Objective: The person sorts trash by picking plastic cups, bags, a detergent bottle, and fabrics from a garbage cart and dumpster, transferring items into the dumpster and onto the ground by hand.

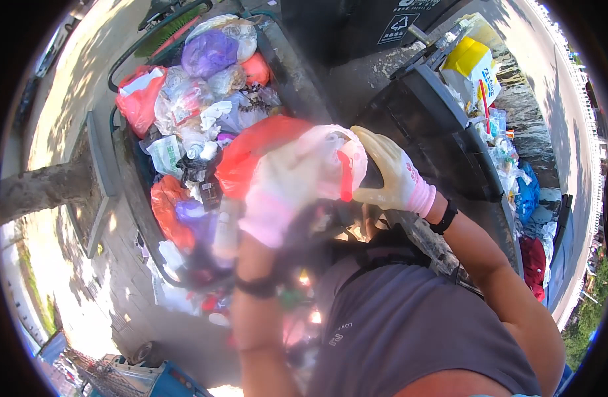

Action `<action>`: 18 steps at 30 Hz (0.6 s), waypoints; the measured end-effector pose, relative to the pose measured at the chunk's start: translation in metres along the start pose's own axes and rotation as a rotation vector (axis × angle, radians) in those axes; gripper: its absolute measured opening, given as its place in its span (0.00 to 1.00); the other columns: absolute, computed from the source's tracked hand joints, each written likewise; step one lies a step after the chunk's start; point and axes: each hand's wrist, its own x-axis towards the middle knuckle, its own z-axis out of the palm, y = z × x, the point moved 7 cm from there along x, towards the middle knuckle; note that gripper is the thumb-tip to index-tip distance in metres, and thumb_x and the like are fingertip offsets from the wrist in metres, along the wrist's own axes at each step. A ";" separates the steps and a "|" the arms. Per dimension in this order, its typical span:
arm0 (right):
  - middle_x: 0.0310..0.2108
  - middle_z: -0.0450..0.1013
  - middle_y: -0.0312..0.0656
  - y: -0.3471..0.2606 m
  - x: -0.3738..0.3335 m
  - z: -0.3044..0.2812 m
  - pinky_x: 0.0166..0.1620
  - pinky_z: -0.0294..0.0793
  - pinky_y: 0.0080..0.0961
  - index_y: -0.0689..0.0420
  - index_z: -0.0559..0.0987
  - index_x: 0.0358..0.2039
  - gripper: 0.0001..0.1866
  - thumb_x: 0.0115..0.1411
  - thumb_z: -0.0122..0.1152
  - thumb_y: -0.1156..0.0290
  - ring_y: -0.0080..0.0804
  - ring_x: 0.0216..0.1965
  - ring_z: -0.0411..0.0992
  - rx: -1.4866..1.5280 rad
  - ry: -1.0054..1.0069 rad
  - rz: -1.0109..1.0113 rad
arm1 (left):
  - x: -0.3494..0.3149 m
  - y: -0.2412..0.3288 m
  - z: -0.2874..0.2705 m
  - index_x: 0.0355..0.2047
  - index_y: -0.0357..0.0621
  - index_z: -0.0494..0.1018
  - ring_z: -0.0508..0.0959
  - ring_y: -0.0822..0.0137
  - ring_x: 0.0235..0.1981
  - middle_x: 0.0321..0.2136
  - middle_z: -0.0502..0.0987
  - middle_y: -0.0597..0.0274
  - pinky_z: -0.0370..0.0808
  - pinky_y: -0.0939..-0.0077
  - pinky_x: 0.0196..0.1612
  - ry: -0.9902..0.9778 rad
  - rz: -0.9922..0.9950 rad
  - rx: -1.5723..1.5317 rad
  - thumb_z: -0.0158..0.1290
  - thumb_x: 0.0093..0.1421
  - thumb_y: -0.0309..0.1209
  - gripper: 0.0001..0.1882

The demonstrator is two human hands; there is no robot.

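Heaped bags [197,99] lie left of a black bin [344,33] bearing white print and a recycling mark. A red bag [241,169] shows beside the left hand [281,169], whose grip is too blurred to tell. The right hand [391,173] arches, thumb and fingers spread, at a pale rounded item [357,159] between the hands.

Gap ahead — black bin [426,129] right, heaped bags [185,99] left.

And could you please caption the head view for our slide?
Left hand and right hand in pink-cuffed whitish gloves at a pale rounded object, near a glossy red plastic bag.
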 end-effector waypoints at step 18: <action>0.56 0.78 0.55 0.026 -0.091 -0.132 0.59 0.76 0.37 0.62 0.71 0.67 0.46 0.49 0.81 0.63 0.44 0.58 0.79 0.466 0.185 0.377 | 0.020 0.207 0.037 0.51 0.36 0.81 0.84 0.53 0.48 0.46 0.84 0.47 0.80 0.65 0.52 0.336 0.420 0.119 0.59 0.59 0.20 0.18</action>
